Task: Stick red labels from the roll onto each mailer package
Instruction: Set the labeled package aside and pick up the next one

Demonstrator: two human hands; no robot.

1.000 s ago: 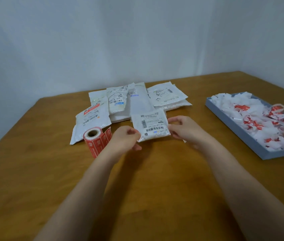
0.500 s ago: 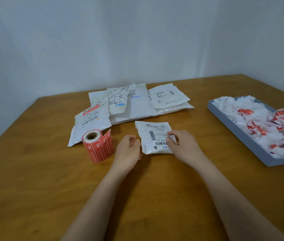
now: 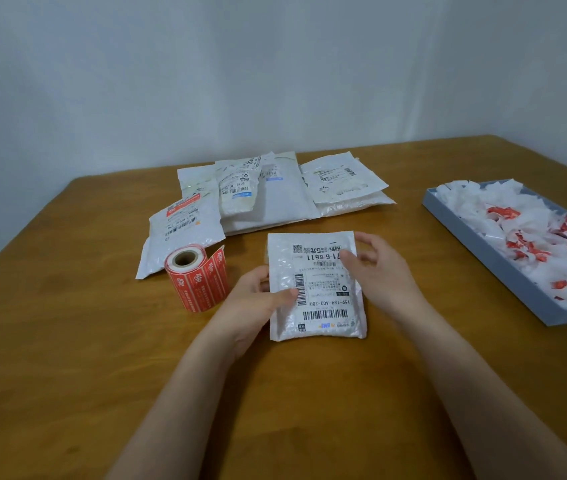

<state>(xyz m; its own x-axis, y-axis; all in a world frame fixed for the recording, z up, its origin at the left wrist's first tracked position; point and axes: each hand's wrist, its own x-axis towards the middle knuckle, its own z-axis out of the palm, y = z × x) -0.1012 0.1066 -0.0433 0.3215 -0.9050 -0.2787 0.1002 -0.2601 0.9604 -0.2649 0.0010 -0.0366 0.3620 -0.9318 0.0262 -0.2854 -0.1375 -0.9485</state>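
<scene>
Here, on the wooden table, the roll of red labels stands on end at the left, its pale cardboard core facing up and a loose tail of red labels with white print peeling off its right side. Just behind it lies a white mailer with a red strip and barcodes, and beyond that a heap of other white mailers spreads toward the wall, each bearing printed shipping stickers. To the right of the roll, the left hand grips the left edge of the nearest mailer package, thumb curled over its top face and the other fingers tucked beneath. That package is a small white padded pouch with a shiny, wrinkled skin, lying near the table's middle; its shipping sticker reads upside down from this side, with a QR code, large digits and several barcodes. The right hand rests against the package's right side, fingers loosely spread and lightly bent, fingertips on the upper part of the sticker. Well apart at the far right sits a grey-blue tray heaped with crumpled white backing paper and red scraps
</scene>
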